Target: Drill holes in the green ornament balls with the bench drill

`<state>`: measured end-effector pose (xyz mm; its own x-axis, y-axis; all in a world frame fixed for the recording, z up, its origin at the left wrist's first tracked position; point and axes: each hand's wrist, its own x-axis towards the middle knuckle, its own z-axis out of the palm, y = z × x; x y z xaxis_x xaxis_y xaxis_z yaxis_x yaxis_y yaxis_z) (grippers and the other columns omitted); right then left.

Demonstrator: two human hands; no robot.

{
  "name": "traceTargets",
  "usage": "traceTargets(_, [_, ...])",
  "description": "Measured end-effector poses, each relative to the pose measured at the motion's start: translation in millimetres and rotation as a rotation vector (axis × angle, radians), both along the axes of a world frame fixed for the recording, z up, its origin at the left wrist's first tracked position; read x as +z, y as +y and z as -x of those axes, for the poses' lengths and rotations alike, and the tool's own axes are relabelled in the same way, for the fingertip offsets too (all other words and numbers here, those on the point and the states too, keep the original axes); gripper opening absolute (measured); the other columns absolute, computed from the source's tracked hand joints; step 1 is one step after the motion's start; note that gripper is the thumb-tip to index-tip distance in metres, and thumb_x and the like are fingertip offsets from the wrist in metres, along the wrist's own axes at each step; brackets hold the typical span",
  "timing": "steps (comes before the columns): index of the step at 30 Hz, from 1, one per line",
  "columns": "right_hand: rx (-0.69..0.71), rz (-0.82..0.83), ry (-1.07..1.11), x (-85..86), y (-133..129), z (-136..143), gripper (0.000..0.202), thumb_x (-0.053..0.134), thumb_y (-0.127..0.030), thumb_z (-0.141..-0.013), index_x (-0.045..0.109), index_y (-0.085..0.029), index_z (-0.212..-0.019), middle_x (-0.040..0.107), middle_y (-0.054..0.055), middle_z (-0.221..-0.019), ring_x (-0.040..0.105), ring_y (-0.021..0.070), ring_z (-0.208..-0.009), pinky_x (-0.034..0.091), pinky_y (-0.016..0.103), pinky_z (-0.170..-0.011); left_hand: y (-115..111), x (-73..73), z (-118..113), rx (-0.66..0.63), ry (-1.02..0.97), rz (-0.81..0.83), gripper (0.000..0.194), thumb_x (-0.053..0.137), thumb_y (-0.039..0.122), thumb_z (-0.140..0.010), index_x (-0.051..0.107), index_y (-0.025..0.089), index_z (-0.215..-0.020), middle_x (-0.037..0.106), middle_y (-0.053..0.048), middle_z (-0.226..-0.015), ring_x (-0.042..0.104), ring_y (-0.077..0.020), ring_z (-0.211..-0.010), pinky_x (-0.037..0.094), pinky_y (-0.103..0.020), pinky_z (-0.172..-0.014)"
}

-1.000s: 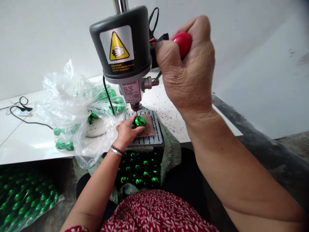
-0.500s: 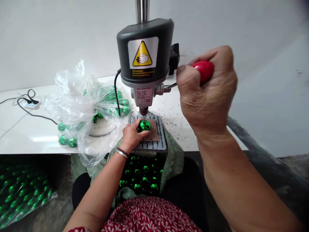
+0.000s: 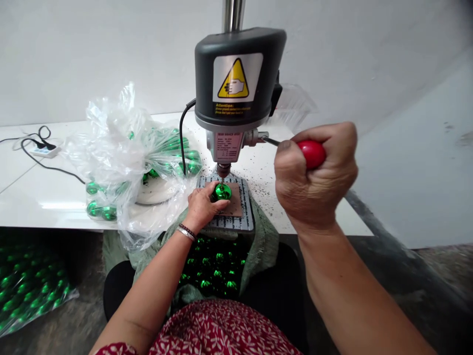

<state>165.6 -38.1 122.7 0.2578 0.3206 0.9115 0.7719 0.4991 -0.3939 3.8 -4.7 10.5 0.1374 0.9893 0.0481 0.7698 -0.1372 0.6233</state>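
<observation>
A small drill press with a hand-warning label stands in front of me. On its base, over a brown board, sits a shiny green ball. My left hand grips that ball from the left, thumb and fingers around its side. The drill bit reaches down to the ball's top; I cannot tell how deep it goes. Raised at the right, my right hand is wrapped round the red knob of the feed lever.
Clear plastic bags with green balls lie on the white table at left, near a power strip. Dark shavings are scattered around the base. An open sack of green balls is at my lap; another bag lies lower left.
My right hand has pulled the red knob downward, and the chuck and bit have come lower toward the ball. My left hand keeps its hold. The view has shifted slightly.
</observation>
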Motion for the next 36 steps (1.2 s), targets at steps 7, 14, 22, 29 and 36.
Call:
traceTargets(7, [-0.013, 0.016, 0.005, -16.0, -6, 2, 0.013, 0.051, -0.032, -0.089, 0.049, -0.021, -0.083, 0.053, -0.004, -0.07, 0.046, 0.0043, -0.059, 0.04, 0.021, -0.058, -2, 2.2, 0, 0.008, 0.047, 0.011, 0.064, 0.077, 0.041, -0.078, 0.061, 0.026, -0.138, 0.074, -0.007, -0.117, 0.061, -0.0319, -0.112, 0.045, -0.042, -0.098])
traceTargets(14, [-0.048, -0.025, -0.014, -44.1, -8, 4, 0.012, 0.052, -0.032, -0.091, 0.052, -0.02, -0.089, 0.056, -0.002, -0.075, 0.05, 0.0047, -0.062, 0.041, 0.021, -0.059, -2, -0.7, 1, 0.016, 0.036, 0.008, 0.061, 0.077, 0.044, -0.077, 0.063, 0.03, -0.134, 0.075, -0.006, -0.108, 0.061, -0.0314, -0.108, 0.046, -0.042, -0.096])
traceTargets(22, [-0.013, -0.021, 0.037, 4.0, 12, 1, 0.021, 0.047, -0.036, -0.092, 0.047, -0.016, -0.085, 0.05, -0.004, -0.073, 0.046, 0.0023, -0.062, 0.038, 0.02, -0.061, -2, -1.6, -2, 0.009, -0.038, -0.025, 0.054, 0.078, 0.038, -0.075, 0.066, 0.023, -0.126, 0.074, -0.007, -0.106, 0.062, -0.0312, -0.106, 0.046, -0.044, -0.096])
traceTargets(29, [-0.009, 0.406, 0.186, 70.5, 37, -3, 0.017, 0.05, -0.028, -0.087, 0.047, -0.012, -0.08, 0.04, -0.009, -0.064, 0.038, 0.0003, -0.065, 0.033, 0.022, -0.068, -35, 2.0, 21, -0.067, -0.246, -0.071, 0.05, 0.077, 0.028, -0.074, 0.063, 0.018, -0.121, 0.072, -0.011, -0.116, 0.065, -0.0279, -0.11, 0.05, -0.045, -0.1])
traceTargets(36, [-0.073, 0.403, 0.313, 60.0, 37, 0, 0.026, 0.052, -0.035, -0.084, 0.06, -0.012, -0.091, 0.049, -0.01, -0.069, 0.048, 0.0024, -0.076, 0.032, 0.03, -0.072, -81, 36.1, 81, -0.275, -0.226, 0.048, 0.057, 0.077, 0.034, -0.074, 0.065, 0.02, -0.128, 0.067, -0.012, -0.134, 0.064, -0.0262, -0.118, 0.051, -0.042, -0.105])
